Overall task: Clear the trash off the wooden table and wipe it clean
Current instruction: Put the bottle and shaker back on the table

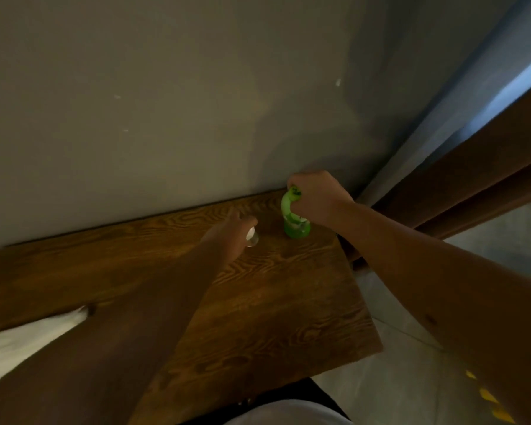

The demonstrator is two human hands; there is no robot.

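A green plastic bottle point(295, 223) stands near the far right corner of the wooden table point(273, 302), close to the wall. My right hand point(318, 197) grips its crumpled upper part from above. To its left, my left hand point(230, 231) covers a small clear object with a white cap point(252, 237) that sits on the table; the fingers curl around it, and most of it is hidden.
A grey wall point(196, 102) runs along the table's far edge. A brown curtain point(488, 179) hangs at the right. A white cloth point(28, 338) lies at the table's near left. Grey tiled floor point(411, 378) with yellow scraps point(491, 400) shows at right.
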